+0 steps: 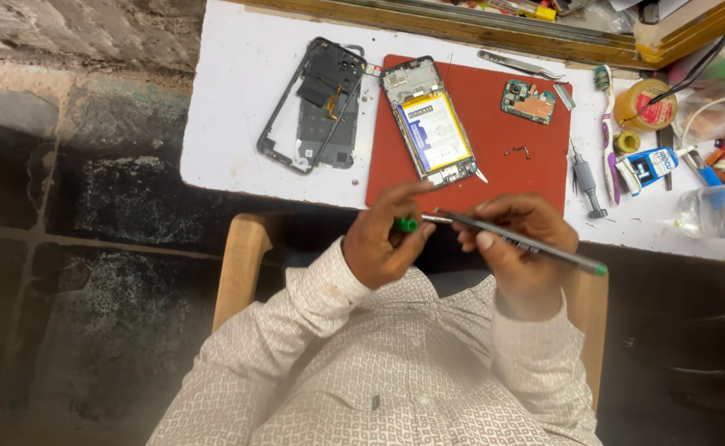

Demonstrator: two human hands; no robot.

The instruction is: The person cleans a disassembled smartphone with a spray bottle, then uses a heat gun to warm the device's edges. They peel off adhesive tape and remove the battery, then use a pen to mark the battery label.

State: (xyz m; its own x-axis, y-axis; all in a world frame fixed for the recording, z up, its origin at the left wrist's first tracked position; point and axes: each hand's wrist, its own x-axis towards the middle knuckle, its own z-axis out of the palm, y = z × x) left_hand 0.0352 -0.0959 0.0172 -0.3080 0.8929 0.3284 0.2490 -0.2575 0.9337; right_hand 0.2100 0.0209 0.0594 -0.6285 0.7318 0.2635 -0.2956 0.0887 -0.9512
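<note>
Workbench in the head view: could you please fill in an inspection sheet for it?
Surface: white table with a red mat.
Job's things: opened phone on the mat; back cover on the table beside the mat; circuit board on the mat.
Clutter: tweezers, toothbrush, screwdriver, bottle.
Hands: left hand pinches a green cap; right hand holds a thin tool.
Cables: black cable at the right.
Surroundings: wooden chair, dark floor.

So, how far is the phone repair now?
Done: the back cover is off and lies beside the red mat; a small circuit board lies apart from the opened phone. In hand: the left hand and right hand hold a slim tool. Left: battery still in, phone unassembled.
</note>
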